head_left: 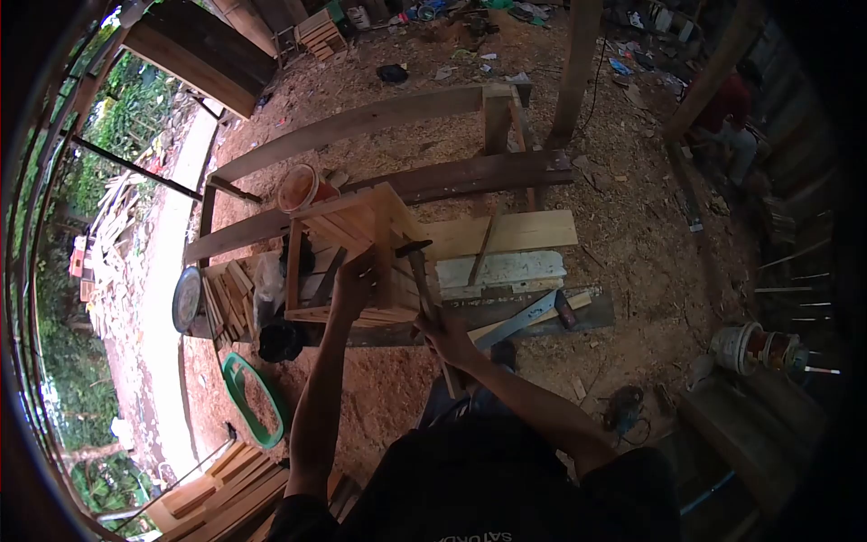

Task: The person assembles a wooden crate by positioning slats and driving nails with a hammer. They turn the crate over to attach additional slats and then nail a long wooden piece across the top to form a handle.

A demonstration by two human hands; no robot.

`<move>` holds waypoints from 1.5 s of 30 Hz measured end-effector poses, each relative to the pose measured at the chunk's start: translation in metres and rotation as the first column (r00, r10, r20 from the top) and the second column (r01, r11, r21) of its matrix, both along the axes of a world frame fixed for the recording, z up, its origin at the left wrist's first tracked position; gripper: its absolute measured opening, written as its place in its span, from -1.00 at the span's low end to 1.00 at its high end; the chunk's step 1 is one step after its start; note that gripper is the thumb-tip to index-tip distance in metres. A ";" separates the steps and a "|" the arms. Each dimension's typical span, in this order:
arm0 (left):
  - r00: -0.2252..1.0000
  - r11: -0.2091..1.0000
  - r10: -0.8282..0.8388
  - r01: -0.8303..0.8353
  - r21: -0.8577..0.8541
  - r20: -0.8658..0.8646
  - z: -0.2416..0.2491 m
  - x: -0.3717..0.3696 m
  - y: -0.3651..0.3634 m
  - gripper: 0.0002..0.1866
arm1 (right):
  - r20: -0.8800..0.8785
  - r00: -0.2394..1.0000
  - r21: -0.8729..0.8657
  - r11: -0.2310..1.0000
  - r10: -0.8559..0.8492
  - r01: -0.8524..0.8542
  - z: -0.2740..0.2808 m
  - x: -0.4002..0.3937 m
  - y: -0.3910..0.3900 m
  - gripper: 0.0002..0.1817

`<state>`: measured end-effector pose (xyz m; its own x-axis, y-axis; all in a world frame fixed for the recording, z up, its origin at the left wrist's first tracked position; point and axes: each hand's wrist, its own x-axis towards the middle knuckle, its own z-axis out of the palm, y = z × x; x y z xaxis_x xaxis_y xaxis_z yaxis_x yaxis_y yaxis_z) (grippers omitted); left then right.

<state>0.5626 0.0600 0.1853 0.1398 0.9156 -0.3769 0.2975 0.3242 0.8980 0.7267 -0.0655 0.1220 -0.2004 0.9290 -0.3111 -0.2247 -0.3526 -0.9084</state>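
Your right hand (pixel 440 327) grips a hammer (pixel 424 280) at centre frame — fingers wrapped round its handle; your left hand (pixel 354 275) clasps the wooden crate (pixel 348 262) — fingers curled.

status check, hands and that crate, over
Left hand gripping the wooden crate on the bench. Right hand shut on a hammer, head at the crate's corner post. Machete lying on planks to the right, clear of the work.

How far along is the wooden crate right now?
The wooden crate already has its frame and several slats joined and stands on the workbench. In hand: the left hand steadies it while the right hand holds a hammer against its side. Left: gaps still show between slats; spare slats lie beside it.
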 end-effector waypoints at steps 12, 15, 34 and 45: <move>0.994 0.996 -0.084 0.084 -0.002 -0.063 -0.011 -0.014 0.010 -0.50 | 0.146 0.980 0.068 0.990 -0.136 0.128 -0.001 0.000 0.005 -0.70; 0.993 0.995 -0.099 0.100 0.022 -0.062 -0.009 -0.014 0.011 -0.52 | 0.282 0.922 0.149 0.961 -0.267 0.233 0.011 -0.007 0.018 -0.73; 0.938 0.596 0.077 0.228 0.770 -0.337 -0.031 -0.004 0.000 -0.82 | 0.245 0.912 0.238 0.933 -0.327 0.271 0.033 -0.028 0.042 -0.70; 0.753 0.794 -0.309 0.541 0.278 -0.581 0.029 -0.024 -0.029 -0.20 | 0.471 0.788 0.377 0.898 -0.398 0.228 0.022 0.029 0.185 -0.67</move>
<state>0.5382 0.0309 0.2145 0.4590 0.8810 -0.1150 0.7363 -0.3048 0.6041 0.7560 0.1195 0.1441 0.2316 0.9728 0.0083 0.2628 -0.0544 -0.9633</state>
